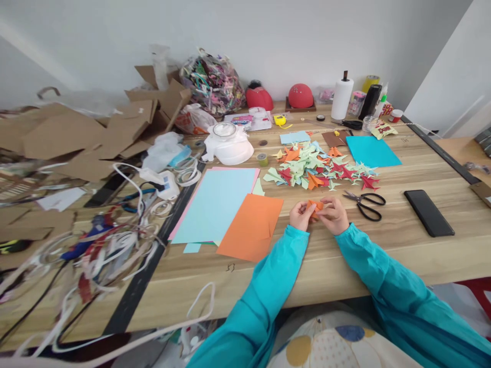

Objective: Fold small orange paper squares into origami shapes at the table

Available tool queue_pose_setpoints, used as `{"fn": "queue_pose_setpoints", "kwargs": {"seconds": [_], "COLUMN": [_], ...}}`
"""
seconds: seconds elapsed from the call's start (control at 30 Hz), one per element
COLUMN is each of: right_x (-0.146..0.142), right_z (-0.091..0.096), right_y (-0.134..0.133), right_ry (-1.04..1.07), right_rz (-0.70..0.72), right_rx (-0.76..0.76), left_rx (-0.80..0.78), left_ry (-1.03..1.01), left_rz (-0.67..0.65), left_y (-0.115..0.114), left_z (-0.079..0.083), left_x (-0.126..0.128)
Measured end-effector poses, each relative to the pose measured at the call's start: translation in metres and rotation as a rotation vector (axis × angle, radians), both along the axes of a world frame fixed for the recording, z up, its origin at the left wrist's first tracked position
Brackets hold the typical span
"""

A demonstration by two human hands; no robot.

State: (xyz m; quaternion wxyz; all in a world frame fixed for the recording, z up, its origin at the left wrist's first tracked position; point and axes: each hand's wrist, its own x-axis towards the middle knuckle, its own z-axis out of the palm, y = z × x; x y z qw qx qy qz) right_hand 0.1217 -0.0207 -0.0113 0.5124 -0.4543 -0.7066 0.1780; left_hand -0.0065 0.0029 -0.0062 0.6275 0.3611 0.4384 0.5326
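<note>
1. Here, the left hand (301, 214) and right hand (336, 215), fingers curled shut, pinched the orange folded paper (315, 205) between them, low over the table (402, 245), seemingly to steady a crease.
2. Scissors (364, 203) lay just right of the right hand and an orange sheet (251, 227) just left of the left hand, probably kept within reach.

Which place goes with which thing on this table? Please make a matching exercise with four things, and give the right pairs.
Things
1. scissors
2. phone
3. paper towel roll
4. small orange paper

Places
a. upright near the far edge of the table
b. held between the left hand and the right hand
c. lying flat, farthest to the right of the four
d. lying flat, just right of the right hand

Right pairs: 1-d, 2-c, 3-a, 4-b
</note>
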Motion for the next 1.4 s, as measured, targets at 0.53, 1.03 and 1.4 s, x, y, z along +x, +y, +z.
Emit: {"fn": "queue_pose_setpoints", "kwargs": {"seconds": [0.53, 1.03, 1.4], "right_x": [-0.003, -0.001, 0.002], "right_z": [-0.007, -0.003, -0.003], "right_y": [0.011, 0.01, 0.011], "right_ry": [0.497, 0.504, 0.481], "right_rz": [0.15, 0.191, 0.186], "right_rx": [-0.571, -0.604, -0.642], "left_rx": [0.052, -0.005, 0.088], "left_ry": [0.113, 0.134, 0.155], "left_rz": [0.031, 0.012, 0.033], "left_y": [0.001, -0.002, 0.0], "left_z": [-0.003, 0.009, 0.004], "left_x": [0.0, -0.001, -0.002]}}
